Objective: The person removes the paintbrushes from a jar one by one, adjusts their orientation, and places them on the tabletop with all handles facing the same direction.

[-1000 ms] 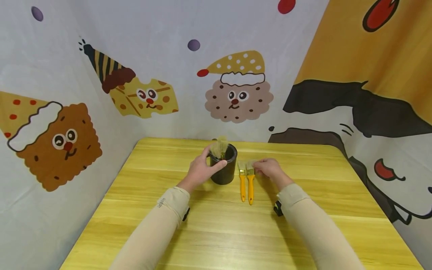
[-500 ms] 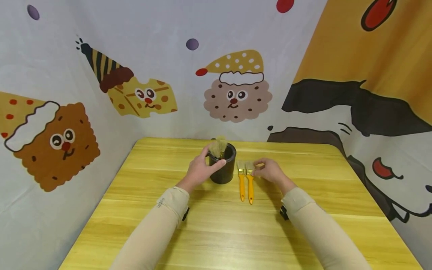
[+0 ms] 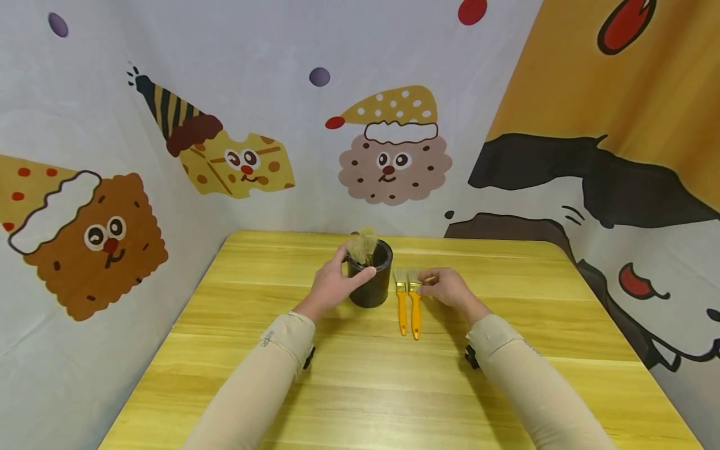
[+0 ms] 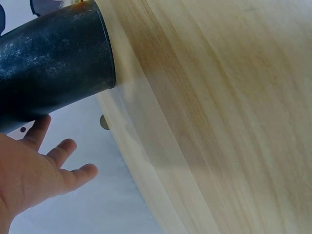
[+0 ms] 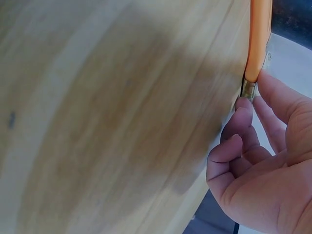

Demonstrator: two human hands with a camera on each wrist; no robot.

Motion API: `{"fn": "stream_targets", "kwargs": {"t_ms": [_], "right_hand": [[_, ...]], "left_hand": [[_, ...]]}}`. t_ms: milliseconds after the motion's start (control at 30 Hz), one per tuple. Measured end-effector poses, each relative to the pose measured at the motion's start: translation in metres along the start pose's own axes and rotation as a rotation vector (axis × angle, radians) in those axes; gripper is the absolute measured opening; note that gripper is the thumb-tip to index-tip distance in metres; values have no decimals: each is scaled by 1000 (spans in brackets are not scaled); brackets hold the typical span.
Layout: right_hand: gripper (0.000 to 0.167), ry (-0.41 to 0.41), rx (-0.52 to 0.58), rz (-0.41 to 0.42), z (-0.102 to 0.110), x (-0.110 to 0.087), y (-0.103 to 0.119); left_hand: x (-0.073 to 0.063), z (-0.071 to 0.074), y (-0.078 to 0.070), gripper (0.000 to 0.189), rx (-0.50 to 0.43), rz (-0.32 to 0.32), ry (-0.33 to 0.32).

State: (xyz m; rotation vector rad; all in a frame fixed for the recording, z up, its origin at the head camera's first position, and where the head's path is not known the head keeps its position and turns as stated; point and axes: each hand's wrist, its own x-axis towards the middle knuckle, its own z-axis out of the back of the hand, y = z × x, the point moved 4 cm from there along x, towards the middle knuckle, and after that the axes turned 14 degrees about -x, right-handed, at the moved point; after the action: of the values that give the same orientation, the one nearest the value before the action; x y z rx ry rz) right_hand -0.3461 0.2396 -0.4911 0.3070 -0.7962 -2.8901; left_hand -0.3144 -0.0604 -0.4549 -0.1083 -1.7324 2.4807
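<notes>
A black cylindrical cup (image 3: 368, 292) stands near the table's far edge, with pale paintbrush bristles (image 3: 364, 245) rising from its mouth. My left hand (image 3: 330, 286) holds it from the left, thumb at the front of the rim. In the left wrist view, a finger touches the cup's side while others are spread below. To the right of the cup, two paintbrushes with orange handles lie side by side, bristles away from me: a left brush (image 3: 402, 312) and a right brush (image 3: 415, 315). My right hand (image 3: 449, 289) pinches the right brush by its metal ferrule (image 5: 248, 89).
The wood-grain table (image 3: 360, 387) stretches toward me and to both sides. Behind it hangs a white cloth (image 3: 264, 219) printed with cartoon food, close to the table's far edge. Each wrist wears a dark camera strap.
My right hand has come off the right brush's bristles and shifted nearer to me, onto its ferrule. The left hand and the cup have stayed in place.
</notes>
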Motion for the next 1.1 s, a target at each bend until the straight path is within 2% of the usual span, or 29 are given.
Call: {"fn": "stream_targets", "kwargs": {"t_ms": [267,467,800,967,1100], "right_hand": [[37,5,0,13,-2,-1,-2],[42,3,63,27,9,-4,7],[43,-77,212,86,36,-8,45],[44,-80,290,120,43,-13,75],[44,-72,296,150,44,-15,96]], "left_hand": [[-2,-1,0,102,-8,0,13],[-3,-1,-1,100,-11,-12,12],[-2,0,-2,102,-17,-11,10],[-1,0,-1,99,-16,-22,0],[0,0,0,97,-17,-24,-4]]}}
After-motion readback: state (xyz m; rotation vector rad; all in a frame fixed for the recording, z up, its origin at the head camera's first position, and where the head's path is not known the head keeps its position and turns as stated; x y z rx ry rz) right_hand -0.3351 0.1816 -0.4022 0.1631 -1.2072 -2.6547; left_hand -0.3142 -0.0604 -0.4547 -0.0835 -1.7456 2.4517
